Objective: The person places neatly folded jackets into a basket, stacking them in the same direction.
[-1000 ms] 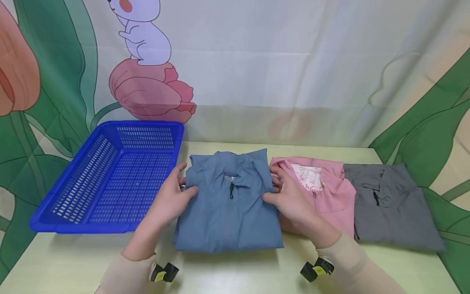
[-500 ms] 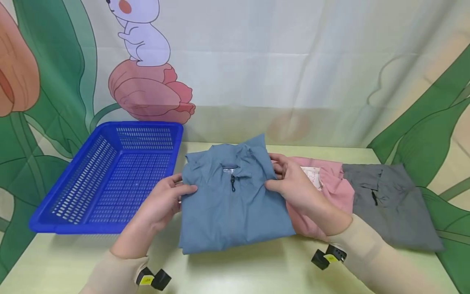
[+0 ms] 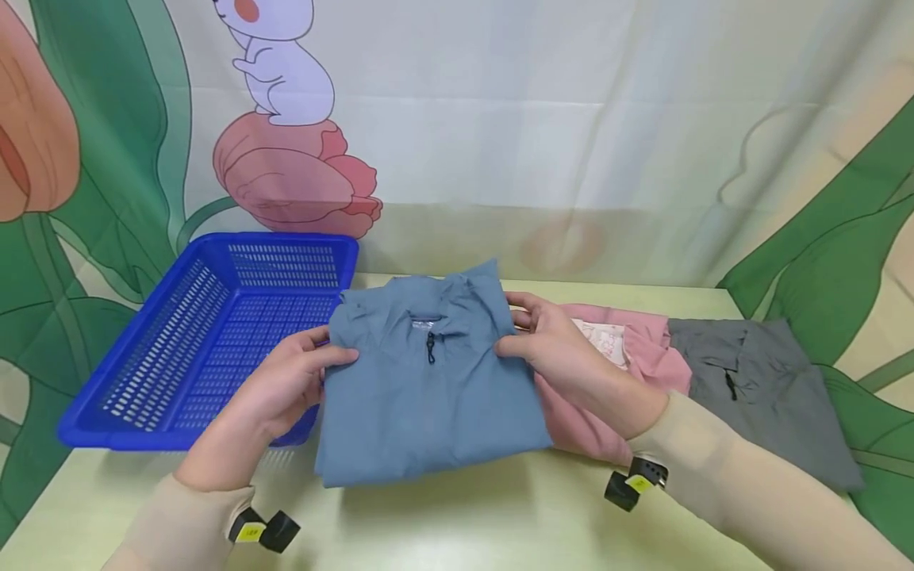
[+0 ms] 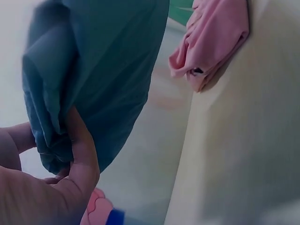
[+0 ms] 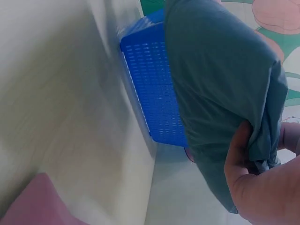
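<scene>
A folded blue jacket with a black zip pull hangs above the table, held level between both hands. My left hand pinches its left side, thumb on top and fingers beneath. On the opposite side my right hand grips the edge the same way. In the left wrist view the folded layers of the jacket are bunched between thumb and fingers. The right wrist view shows the jacket raised off the tabletop, with the basket behind it. Its left edge overlaps the basket's right rim in the head view.
A blue plastic basket with slatted walls stands at the left. To the right lie a folded pink jacket and a folded grey jacket, side by side on the pale table. A printed curtain hangs behind.
Both hands have lifted the blue jacket off the table, tilted it slightly, and carried it left toward the basket. The basket and the other two jackets stay put.
</scene>
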Demonstrator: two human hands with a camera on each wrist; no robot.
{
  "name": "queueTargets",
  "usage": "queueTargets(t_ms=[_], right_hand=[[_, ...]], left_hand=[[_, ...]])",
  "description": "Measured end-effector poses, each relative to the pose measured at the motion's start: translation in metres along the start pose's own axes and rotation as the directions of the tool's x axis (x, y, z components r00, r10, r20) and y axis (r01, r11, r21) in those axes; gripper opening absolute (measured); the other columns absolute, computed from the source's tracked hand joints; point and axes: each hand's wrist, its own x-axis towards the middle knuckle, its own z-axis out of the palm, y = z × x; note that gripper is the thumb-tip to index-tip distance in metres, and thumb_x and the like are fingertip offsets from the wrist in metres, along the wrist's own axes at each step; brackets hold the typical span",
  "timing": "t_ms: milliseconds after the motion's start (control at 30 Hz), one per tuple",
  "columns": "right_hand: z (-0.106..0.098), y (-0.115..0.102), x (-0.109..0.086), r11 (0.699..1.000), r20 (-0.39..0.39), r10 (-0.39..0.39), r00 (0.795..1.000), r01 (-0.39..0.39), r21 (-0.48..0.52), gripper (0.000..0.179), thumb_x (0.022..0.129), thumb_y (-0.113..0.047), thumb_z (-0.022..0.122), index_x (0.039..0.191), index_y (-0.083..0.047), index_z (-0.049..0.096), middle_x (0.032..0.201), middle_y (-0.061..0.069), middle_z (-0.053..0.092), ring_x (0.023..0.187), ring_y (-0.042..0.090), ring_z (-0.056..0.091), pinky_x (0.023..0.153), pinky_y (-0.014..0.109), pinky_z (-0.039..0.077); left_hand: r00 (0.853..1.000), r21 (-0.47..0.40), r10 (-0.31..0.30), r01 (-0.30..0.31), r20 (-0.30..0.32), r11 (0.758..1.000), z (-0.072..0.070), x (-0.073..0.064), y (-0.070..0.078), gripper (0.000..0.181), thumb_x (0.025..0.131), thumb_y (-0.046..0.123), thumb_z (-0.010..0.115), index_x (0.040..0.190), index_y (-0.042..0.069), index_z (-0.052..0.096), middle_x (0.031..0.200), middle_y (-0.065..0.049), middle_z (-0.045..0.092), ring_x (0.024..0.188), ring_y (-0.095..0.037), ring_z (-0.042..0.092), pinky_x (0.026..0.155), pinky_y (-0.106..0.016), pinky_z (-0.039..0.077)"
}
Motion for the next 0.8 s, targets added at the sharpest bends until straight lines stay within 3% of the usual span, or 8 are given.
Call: queueTargets(t_ms=[67,167,300,500,667,800], right_hand=[[0.003,0.000,0.004,1.000,0.009,0.007,1.000,-0.007,0.028,0.081,0.084,0.015,0.059,0.157,0.000,0.029,0.145,0.021,0.053,0.129,0.032,0.055,0.104,0.041,0.047],[0.008,0.000,0.010,1.000,0.005,0.014,1.000,-0.014,0.023,0.081,0.084,0.014,0.061,0.157,-0.004,0.033,0.144,0.016,0.055,0.126,0.028,0.058,0.090,0.032,0.052],[0.017,0.000,0.018,1.000,-0.001,0.030,1.000,-0.030,0.002,0.079,0.085,0.010,0.065,0.156,-0.010,0.036,0.143,0.012,0.057,0.120,0.025,0.060,0.074,0.026,0.050],[0.032,0.004,0.028,0.994,0.020,0.084,0.996,-0.085,0.067,0.078,0.087,0.012,0.064,0.156,-0.010,0.035,0.143,0.014,0.055,0.121,0.029,0.059,0.087,0.035,0.055],[0.039,0.004,0.035,0.995,0.029,0.084,0.996,-0.085,0.051,0.078,0.088,0.013,0.063,0.157,-0.010,0.033,0.143,0.016,0.053,0.122,0.032,0.059,0.096,0.044,0.054],[0.042,0.001,0.040,0.997,0.035,0.064,0.997,-0.066,0.043,0.078,0.088,0.013,0.063,0.157,-0.009,0.033,0.141,0.018,0.055,0.121,0.034,0.059,0.095,0.045,0.055]], left_hand=[[1.000,-0.010,0.004,-0.004,-0.011,1.000,-0.006,-0.001,0.002,0.055,0.102,0.007,0.058,0.150,-0.008,0.035,0.108,0.002,0.073,0.090,-0.013,0.073,0.081,-0.032,0.059],[1.000,-0.045,0.010,-0.011,-0.023,0.999,-0.015,-0.003,0.006,0.052,0.102,0.006,0.058,0.148,-0.006,0.037,0.107,0.001,0.074,0.087,-0.014,0.074,0.079,-0.032,0.060],[0.999,-0.078,0.011,-0.013,-0.033,0.997,-0.028,-0.004,0.013,0.045,0.102,0.006,0.059,0.143,-0.002,0.041,0.102,0.000,0.076,0.084,-0.015,0.074,0.075,-0.032,0.061],[1.000,-0.066,-0.001,0.000,-0.027,0.998,-0.047,-0.005,0.020,0.039,0.103,0.007,0.058,0.139,0.005,0.044,0.102,-0.001,0.076,0.084,-0.017,0.075,0.075,-0.036,0.061],[0.999,0.066,-0.010,0.012,-0.038,0.998,-0.062,-0.001,0.021,0.054,0.103,0.009,0.059,0.152,0.002,0.036,0.103,0.003,0.075,0.082,-0.013,0.073,0.073,-0.032,0.061],[0.998,0.196,-0.024,0.035,-0.055,0.980,-0.076,0.002,0.023,0.070,0.104,0.013,0.059,0.160,-0.003,0.022,0.105,0.009,0.072,0.078,-0.009,0.069,0.072,-0.028,0.058]])
